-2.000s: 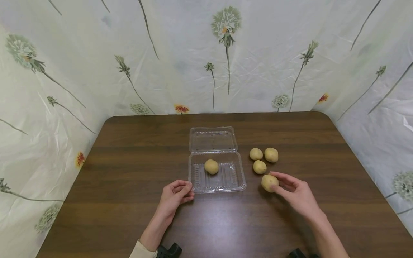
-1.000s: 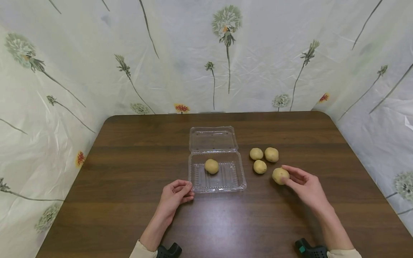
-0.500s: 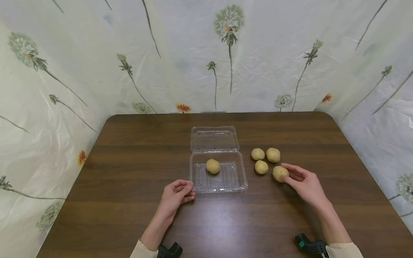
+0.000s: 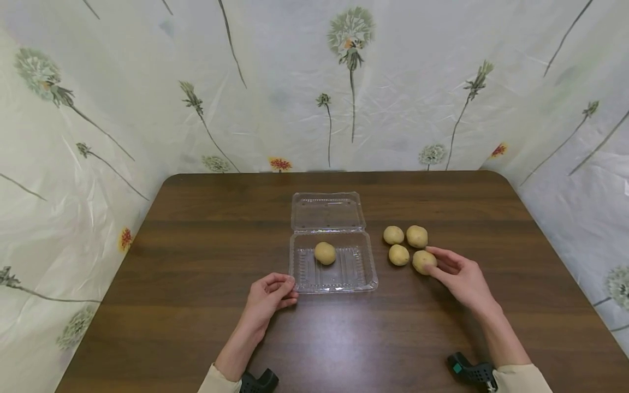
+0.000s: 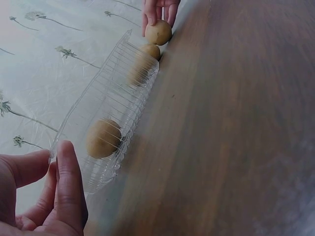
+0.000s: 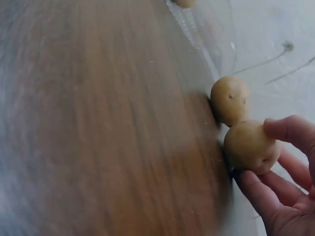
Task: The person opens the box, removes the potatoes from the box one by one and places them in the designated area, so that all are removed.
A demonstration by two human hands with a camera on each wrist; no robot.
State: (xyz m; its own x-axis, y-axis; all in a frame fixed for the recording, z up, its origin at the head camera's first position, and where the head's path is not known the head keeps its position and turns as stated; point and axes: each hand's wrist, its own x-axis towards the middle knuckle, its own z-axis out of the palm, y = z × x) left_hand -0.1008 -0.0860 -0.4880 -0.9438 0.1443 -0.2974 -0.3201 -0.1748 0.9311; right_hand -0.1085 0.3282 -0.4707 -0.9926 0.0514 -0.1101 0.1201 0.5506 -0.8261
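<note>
My left hand (image 4: 267,297) pinches the near left corner of a clear plastic clamshell container (image 4: 363,267) between thumb and fingers. The container's lid (image 4: 326,212) lies folded back behind its base, and one potato (image 4: 325,253) sits inside the base. At the right, my right hand (image 4: 462,275) holds another potato (image 4: 424,262) by thumb and fingertips, low at the table. In the right wrist view, this potato (image 6: 251,147) appears against or very near a neighbouring potato (image 6: 230,100). Three loose potatoes lie beside it: one to its left (image 4: 398,255) and two behind, including the far right potato (image 4: 416,237).
A dark brown wooden table (image 4: 221,234) with rounded far corners bears everything. Behind it and at both sides hangs a pale sheet (image 4: 275,65) printed with dandelions. Black wrist devices, such as the right one (image 4: 472,371), show at both sleeves.
My right hand first carried its potato rightward, away from the container, then shifted it slightly left and away from me, up to the loose potatoes. The left hand stays on the container corner.
</note>
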